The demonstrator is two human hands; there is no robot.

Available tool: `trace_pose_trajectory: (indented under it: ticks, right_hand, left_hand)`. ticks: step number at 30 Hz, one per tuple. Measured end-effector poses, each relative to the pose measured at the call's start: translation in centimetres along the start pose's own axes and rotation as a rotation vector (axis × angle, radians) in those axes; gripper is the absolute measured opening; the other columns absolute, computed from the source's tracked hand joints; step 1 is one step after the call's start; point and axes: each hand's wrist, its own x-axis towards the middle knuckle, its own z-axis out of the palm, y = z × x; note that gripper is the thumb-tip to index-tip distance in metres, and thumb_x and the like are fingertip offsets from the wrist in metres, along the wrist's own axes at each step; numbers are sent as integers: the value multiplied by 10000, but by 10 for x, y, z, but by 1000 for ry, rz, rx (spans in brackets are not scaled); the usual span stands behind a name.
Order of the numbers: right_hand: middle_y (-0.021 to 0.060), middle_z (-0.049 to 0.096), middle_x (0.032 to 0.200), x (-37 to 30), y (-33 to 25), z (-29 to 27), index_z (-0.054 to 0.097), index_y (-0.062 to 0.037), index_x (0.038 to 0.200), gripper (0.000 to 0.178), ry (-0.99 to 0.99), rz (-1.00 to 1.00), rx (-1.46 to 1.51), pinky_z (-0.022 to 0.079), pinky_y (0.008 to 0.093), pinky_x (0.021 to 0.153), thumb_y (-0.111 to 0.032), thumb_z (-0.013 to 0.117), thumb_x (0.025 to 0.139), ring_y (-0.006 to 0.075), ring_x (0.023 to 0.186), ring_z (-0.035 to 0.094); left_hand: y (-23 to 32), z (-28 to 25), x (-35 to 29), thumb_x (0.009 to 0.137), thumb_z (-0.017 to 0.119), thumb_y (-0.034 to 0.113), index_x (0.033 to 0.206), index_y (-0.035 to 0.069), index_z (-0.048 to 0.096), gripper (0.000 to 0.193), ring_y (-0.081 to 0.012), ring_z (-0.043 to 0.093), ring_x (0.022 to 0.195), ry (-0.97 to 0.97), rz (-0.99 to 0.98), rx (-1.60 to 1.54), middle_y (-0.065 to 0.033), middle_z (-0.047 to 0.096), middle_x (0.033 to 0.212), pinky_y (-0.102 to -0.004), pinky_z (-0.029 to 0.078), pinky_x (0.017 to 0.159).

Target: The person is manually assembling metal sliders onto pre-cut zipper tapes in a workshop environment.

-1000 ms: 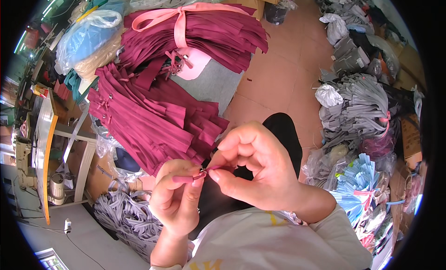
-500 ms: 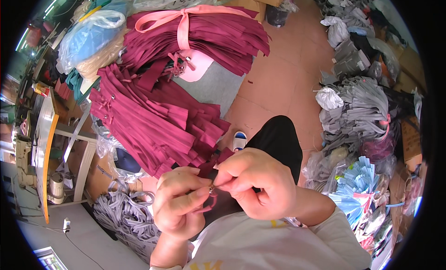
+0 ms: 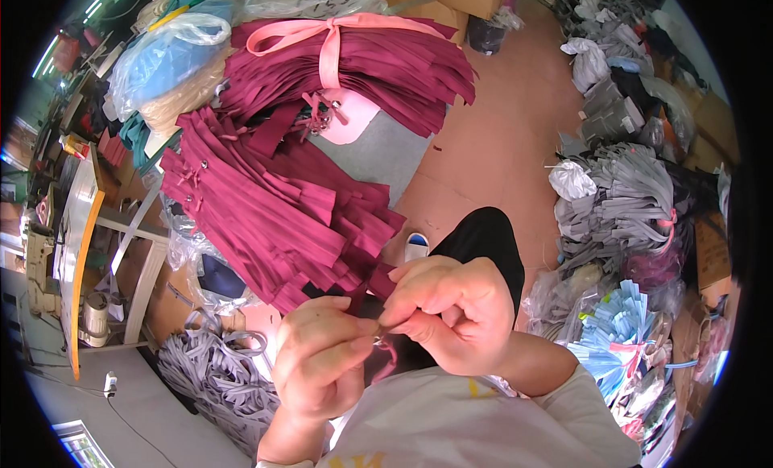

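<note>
A narrow maroon cloth strip (image 3: 389, 362) sits between the 2 hands, its soft, matte end curving in a small loop below the fingertips toward 5 o'clock. Fingers cover the rest, so its full long axis cannot be told; a tiny glint at the pinch is too blurred to name.

The left hand (image 3: 318, 359), back upward, has its fingers curled and the tips pressed together on the strip. The right hand (image 3: 455, 307) pinches it between thumb and forefinger, the other fingers folded in.

From the hands, between 10 and 11 o'clock, lies a fanned pile of maroon straps (image 3: 282, 218), flat and layered like pleats, its long axis running from 10 to 4. At 12 o'clock a second maroon bundle (image 3: 386, 73) lies roughly crosswise, bound by a smooth pink ribbon (image 3: 329, 57) with a looped bow. Looped grey strips (image 3: 213, 379) tangle between 8 and 9; stiff-looking pale blue strips (image 3: 616, 323) fan out at 3; limp grey strips (image 3: 616, 198) heap at 2.
</note>
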Motion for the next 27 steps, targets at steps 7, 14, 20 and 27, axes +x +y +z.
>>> trace_pose_trajectory:
  ticks: [7,14,20,27]
  right_hand:
    - [86,713,911,0,0,-2,583,-37,1006,311,1,-1,34,518,343,806,121,729,782,225,873,664]
    - [82,716,903,2,1,-7,613,-38,994,300,-43,-51,-44,524,343,785,129,727,772,246,853,682]
    - [132,665,873,3,1,-8,436,-76,1157,322,-198,-154,-135,510,435,901,19,634,921,229,787,628]
    - [121,693,946,-2,-1,2,575,-15,1063,324,-7,-102,115,537,365,823,159,675,808,230,832,670]
  left_hand:
    - [-1,-2,-2,802,703,-50,968,48,586,225,-246,648,819,1,66,-19,-119,698,968,-385,573,742]
    - [2,-6,2,799,716,-28,982,41,593,231,-250,648,816,-34,69,55,-118,700,974,-370,572,724]
    - [5,-6,3,775,735,-17,941,39,615,212,-249,647,815,-40,65,49,-120,697,969,-363,573,718]
    - [7,-6,2,750,751,-33,946,40,617,248,-265,649,821,-62,34,14,-121,695,967,-365,576,731]
